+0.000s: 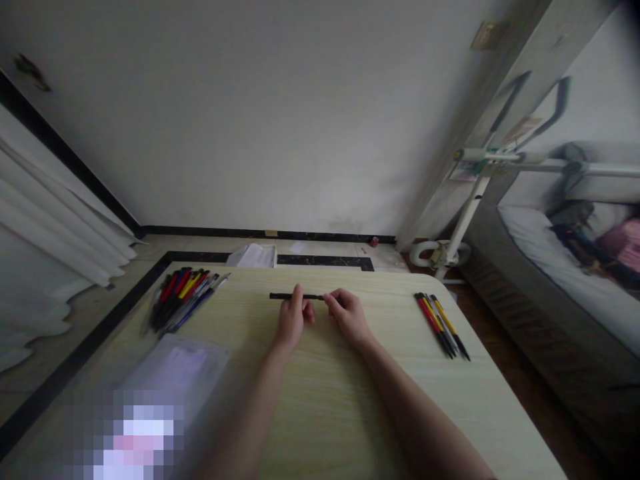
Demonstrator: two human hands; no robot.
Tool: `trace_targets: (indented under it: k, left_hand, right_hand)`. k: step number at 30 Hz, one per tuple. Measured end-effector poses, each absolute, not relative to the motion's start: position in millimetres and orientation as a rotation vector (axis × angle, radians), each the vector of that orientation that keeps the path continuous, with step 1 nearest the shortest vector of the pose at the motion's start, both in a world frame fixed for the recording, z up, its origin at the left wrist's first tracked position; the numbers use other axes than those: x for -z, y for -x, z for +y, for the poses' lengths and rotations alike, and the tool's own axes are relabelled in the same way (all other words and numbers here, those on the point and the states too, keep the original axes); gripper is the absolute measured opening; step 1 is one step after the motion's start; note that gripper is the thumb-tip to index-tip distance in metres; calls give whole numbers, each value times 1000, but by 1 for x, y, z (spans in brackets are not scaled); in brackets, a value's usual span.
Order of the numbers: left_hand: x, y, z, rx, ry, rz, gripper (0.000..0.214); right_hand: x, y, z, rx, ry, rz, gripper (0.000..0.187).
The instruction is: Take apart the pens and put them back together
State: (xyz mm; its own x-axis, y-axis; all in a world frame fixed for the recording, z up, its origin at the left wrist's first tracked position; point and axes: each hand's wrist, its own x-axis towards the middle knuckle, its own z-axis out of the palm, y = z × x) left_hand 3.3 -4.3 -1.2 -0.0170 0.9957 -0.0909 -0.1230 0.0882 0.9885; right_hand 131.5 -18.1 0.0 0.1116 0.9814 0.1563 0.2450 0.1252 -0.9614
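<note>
A thin black pen [276, 295] lies sideways between my two hands, just above the far part of the light wooden table [325, 413]. My left hand [294, 317] is closed on its barrel, thumb on top. With thumb and fingers pinched, my right hand [349, 315] grips the pen's right end, which the fingers partly hide. To the right lies a small row of pens [436, 325], with red, yellow and grey barrels and dark ends. On the left is a larger heap of pens [183, 297] in black, red, yellow, blue and clear.
A clear plastic sleeve [185, 363] lies at the table's left, its near part blurred by pixels. Beyond the far edge are a white box with papers [253, 256] and a wall [280, 120]. White exercise equipment [467, 213] and a bed [530, 227] stand at right, a curtain [45, 233] at left.
</note>
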Motion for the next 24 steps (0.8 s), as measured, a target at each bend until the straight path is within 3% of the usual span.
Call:
trace_targets:
  k: [24]
  left_hand:
    - [-2, -4, -6, -1203, -1034, 1175, 50]
  right_hand:
    - [-1, -129, -19, -905, 1352, -1307, 43]
